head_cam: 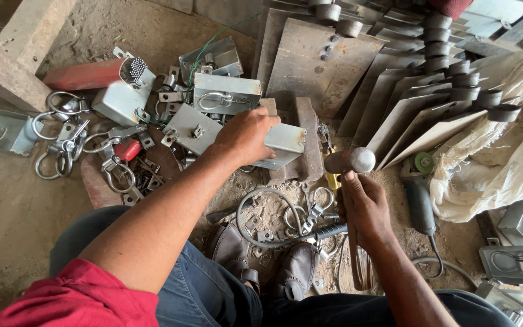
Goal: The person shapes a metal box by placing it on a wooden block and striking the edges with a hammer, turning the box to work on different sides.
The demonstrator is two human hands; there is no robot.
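Dirt floor (13, 212) strewn with metal shackles (62, 145). The left hand (246, 136) presses a grey metal box (282, 145) on a block; the right hand (364, 206) is clamped around a hammer (349, 162), with stacked hinged plates (394, 103) beyond.

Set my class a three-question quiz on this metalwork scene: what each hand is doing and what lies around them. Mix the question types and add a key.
1. Multiple choice: What does the right hand hold? A) a hammer B) a paintbrush C) a saw
2. True or false: The left hand rests on a grey metal box lying on a steel block.
3. Short answer: What power tool lies on the ground to the right of the hammer?

Key
1. A. Its fingers wrap the handle, with the metal head pointing up.
2. True.
3. An angle grinder with a green disc, beside the white sacking.
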